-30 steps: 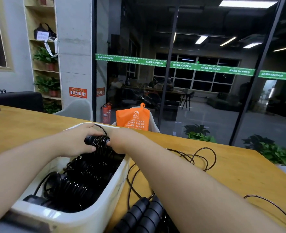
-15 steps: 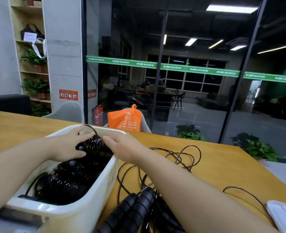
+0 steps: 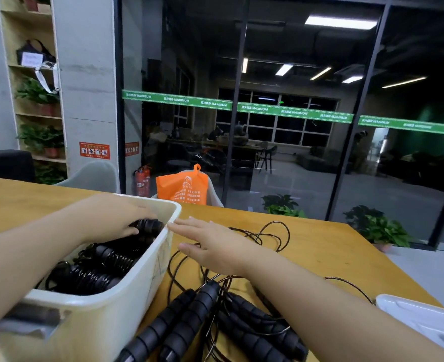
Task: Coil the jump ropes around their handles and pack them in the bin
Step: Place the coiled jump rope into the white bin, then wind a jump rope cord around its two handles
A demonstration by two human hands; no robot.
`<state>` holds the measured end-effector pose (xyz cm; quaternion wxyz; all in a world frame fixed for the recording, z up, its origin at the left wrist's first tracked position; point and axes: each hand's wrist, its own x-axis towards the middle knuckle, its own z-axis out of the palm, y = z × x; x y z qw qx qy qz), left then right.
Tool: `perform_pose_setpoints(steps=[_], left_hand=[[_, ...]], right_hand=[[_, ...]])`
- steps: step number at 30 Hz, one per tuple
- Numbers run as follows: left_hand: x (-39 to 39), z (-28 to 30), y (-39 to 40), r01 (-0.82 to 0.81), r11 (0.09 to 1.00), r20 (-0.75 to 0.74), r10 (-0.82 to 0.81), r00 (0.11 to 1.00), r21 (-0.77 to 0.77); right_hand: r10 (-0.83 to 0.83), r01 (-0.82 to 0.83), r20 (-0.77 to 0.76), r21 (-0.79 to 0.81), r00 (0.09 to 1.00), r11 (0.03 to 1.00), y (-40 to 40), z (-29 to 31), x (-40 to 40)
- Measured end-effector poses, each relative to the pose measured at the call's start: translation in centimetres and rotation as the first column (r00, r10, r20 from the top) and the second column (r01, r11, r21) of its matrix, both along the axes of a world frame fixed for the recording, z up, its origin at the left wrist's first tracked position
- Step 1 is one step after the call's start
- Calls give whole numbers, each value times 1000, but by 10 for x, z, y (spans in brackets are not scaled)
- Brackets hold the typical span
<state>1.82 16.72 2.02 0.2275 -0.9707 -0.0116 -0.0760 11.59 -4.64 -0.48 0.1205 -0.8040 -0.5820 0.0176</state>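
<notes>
Two "MAXIMUM" strips (image 3: 291, 112) (green), orange bag (image 3: 183, 188)

2 hands in view: left hand (image 3: 111, 220) down in the bin, right hand (image 3: 210, 246) flat over the loose ropes. 1 white bin (image 3: 106, 317) on 1 wooden tabletop (image 3: 320, 246). Coiled rope bundles (image 3: 95, 267) inside: approx 3 on top, rest hidden, exact no. can't tell. Loose foam handles (image 3: 187, 320) on the tabletop: 4 visible, so likely 2 ropes, maybe more under the arm. Thin black cord (image 3: 273, 231) tangled, loops not countable. 1 white lid or tray (image 3: 422, 322) at right edge. 1 orange bag (image 3: 181, 186), 1 grey chair (image 3: 93, 176), 1 fire extinguisher (image 3: 142, 180) w/ maybe a 2nd behind. Floor plants (image 3: 380, 228): 2 clumps.
</notes>
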Motion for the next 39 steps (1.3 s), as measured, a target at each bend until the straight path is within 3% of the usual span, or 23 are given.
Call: perform_pose_setpoints(steps=[7,10,14,17,19,23,25,30,39], left_hand=[[-2,21,-60,131,988,215,-110,970,-86],[-1,18,-91,226,969,252,-196,948,-99],[-3,4,-120,273,929,256,-208,944,-248],[4,-16,-133,201,866,248,-93,964,-459],[10,-35,-139,68,805,177,46,983,-589],[17,-76,-139,-222,720,-124,188,974,-657],[19,-93,-138,-287,684,-192,214,958,-671],[22,-116,-143,-296,569,-112,335,936,-767],[16,-128,-142,-72,509,125,342,931,-858]], right_hand=[[-77,72,25,178,997,981,-33,3,1],[-132,128,-1,256,991,958,-49,0,3],[-212,225,-75,336,974,915,-71,-10,6],[-292,349,-218,301,931,887,-87,-23,8],[-344,403,-272,204,899,892,-98,-32,6],[-401,406,-123,20,908,914,-119,-52,3],[-441,444,-127,-5,888,896,-127,-64,4],[-507,525,-162,102,847,845,-137,-87,9],[-517,539,-155,210,842,816,-150,-103,12]])
